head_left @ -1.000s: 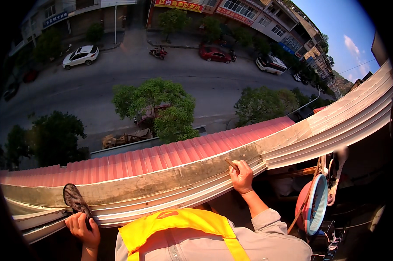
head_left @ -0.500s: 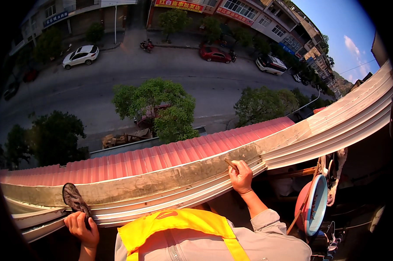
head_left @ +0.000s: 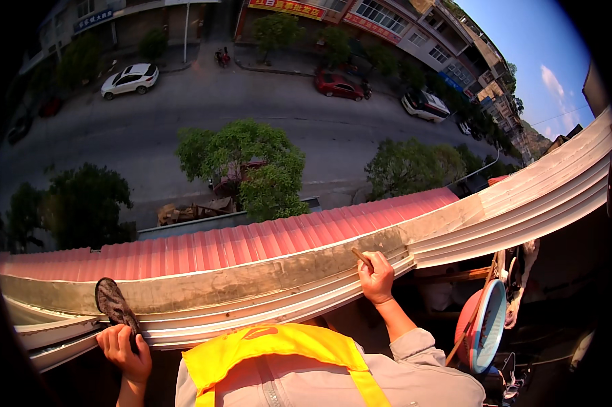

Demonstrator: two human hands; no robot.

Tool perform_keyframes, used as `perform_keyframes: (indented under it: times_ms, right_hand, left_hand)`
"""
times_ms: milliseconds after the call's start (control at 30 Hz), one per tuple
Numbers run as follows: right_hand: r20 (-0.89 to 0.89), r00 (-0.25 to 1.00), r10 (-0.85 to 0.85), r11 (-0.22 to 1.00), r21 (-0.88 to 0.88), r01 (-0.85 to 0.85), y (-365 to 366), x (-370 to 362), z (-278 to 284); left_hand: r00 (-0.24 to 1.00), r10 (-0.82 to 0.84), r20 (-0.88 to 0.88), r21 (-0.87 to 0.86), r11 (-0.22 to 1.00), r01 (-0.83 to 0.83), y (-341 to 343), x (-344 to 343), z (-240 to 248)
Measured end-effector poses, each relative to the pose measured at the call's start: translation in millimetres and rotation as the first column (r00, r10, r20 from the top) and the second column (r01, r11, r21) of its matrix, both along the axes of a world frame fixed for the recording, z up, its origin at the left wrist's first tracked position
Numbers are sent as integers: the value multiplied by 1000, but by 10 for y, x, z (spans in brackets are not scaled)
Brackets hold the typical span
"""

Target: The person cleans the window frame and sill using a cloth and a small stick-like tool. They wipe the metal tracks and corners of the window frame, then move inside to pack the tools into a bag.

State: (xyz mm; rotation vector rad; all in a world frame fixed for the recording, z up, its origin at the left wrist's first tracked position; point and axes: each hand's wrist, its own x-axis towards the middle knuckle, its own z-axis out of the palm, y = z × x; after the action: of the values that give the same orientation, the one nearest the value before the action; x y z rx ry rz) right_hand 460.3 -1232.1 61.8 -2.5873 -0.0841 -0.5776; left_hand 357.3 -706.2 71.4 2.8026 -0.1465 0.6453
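My left hand (head_left: 125, 353) is closed round the lower end of a dark grey-brown, long flat pad with a rounded top (head_left: 114, 302); its exact kind I cannot make out. The pad stands tilted across the white window track (head_left: 238, 317), beside the end of a sliding window frame (head_left: 55, 334). Farther right, my right hand (head_left: 377, 277) is a fist at the track's inner edge. From its top pokes the end of a short brown stick (head_left: 361, 256) over the concrete sill (head_left: 306, 262); the rest of the stick is hidden in the fingers.
Outside the sill, a pink corrugated roof (head_left: 251, 245) slopes off, with trees (head_left: 241, 163) and a road (head_left: 204, 112) with parked cars far below. A white ribbed frame (head_left: 516, 210) runs up to the right. Below it hang a pink and a blue basin (head_left: 490, 325). A yellow apron (head_left: 272, 339) covers my chest.
The view has shifted slightly. My left hand and the dark pad sit a touch farther left; the right hand keeps its place and grip on the stick.
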Motion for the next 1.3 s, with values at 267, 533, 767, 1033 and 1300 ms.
perform_keyframes:
  times_ms: [267,533,767,1033,1300]
  right_hand:
    - [-63,998,11,1000,5,-11,17,47,17]
    - [-156,987,25,999,29,-21,1,6,16]
    - [-227,973,31,998,61,-17,-4,15,3]
    - [-250,966,60,998,-19,-67,-2,81,32]
    - [-286,957,48,998,-29,-58,-16,87,65]
  left_hand:
    - [1000,5,14,19,1000,-5,0,43,2]
    - [999,-25,-38,12,1000,25,42,109,55]
    - [988,-37,-149,33,999,42,88,69,61]
    - [968,-55,-244,46,997,68,144,108,65]
    - [941,-54,-335,85,993,87,208,12,47]
